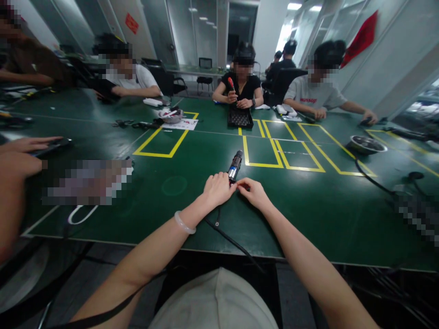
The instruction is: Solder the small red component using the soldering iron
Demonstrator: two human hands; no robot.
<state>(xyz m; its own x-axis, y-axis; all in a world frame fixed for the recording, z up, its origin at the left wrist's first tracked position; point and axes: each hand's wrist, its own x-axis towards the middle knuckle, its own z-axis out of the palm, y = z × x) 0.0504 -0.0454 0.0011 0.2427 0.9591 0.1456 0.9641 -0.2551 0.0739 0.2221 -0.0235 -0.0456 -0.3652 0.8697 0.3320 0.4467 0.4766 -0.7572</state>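
A slim, dark, tube-shaped device with a bare silver middle (235,168) lies on the green table, its narrow tip pointing away from me. It resembles an electric screwdriver with its inside exposed. My left hand (218,188) rests over its near end, fingers closed round it and hiding that part. Close by on the right, my right hand (254,193) pinches thumb and forefinger together at the device's near end. Whatever sits between those fingertips is too small to make out. A black cable (236,244) runs from under my left hand towards the table's front edge.
Yellow tape outlines (264,165) mark the green tabletop (154,205). Across it, a person holds a red-handled tool (231,83) over a black tray (240,119). Metal bowls (367,144) stand farther off. Another person's hands (25,151) are at the left.
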